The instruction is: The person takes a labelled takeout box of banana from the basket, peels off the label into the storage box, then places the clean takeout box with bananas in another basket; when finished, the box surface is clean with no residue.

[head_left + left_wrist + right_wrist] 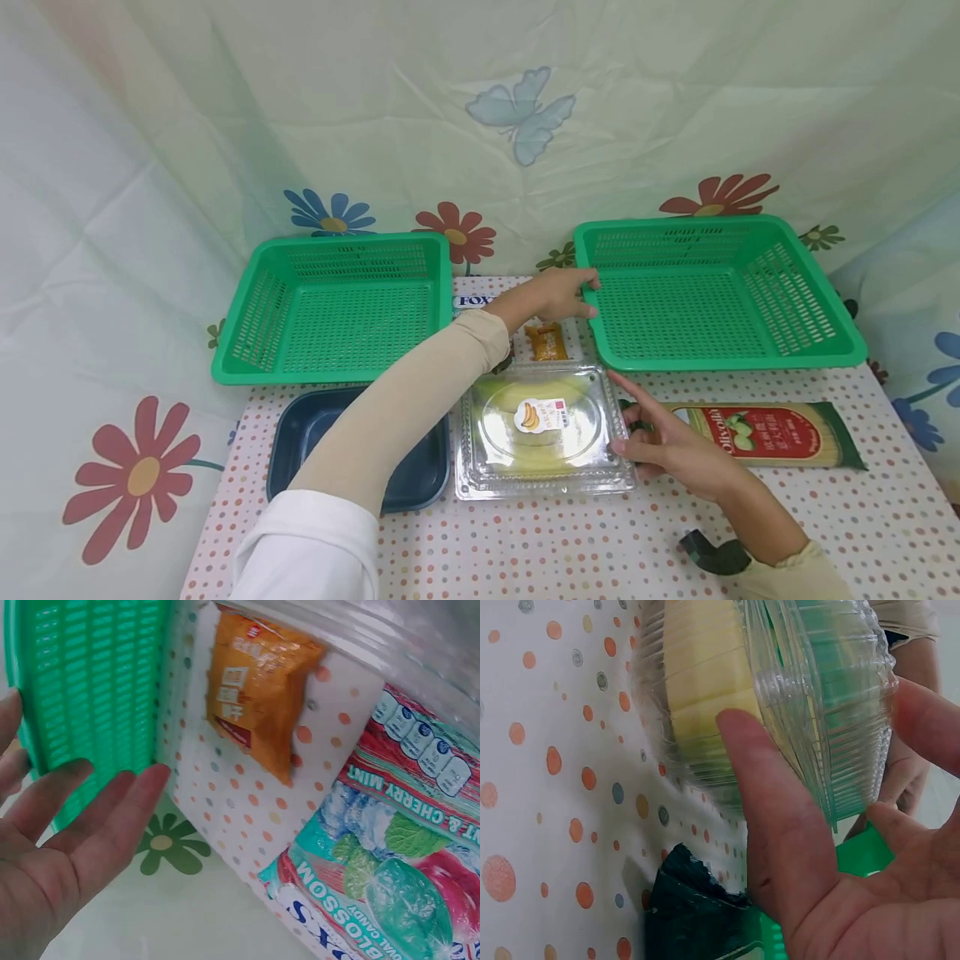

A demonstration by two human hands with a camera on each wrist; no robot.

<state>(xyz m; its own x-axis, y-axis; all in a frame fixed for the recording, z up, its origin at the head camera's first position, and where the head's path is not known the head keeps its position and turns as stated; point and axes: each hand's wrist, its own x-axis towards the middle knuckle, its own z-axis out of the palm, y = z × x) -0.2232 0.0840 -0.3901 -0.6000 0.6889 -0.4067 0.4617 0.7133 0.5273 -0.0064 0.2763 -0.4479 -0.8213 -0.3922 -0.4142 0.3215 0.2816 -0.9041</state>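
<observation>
My left hand (572, 294) reaches across the table to the left rim of the right green basket (712, 287). In the left wrist view its fingers (112, 802) lie straight beside the basket's wall (90, 690), holding nothing. My right hand (648, 437) rests against the right edge of a clear plastic clamshell (540, 417) with bananas inside. The thumb (772, 795) presses the box's ribbed side (810, 697) and the index finger points outward. The bananas (705, 675) show pale yellow through the lid.
A second green basket (337, 304) stands at the back left, with a dark blue tray (352, 454) in front of it. An orange snack packet (545, 342) and a candy pack (375, 885) lie between the baskets. A pasta packet (765, 433) lies right of the clamshell.
</observation>
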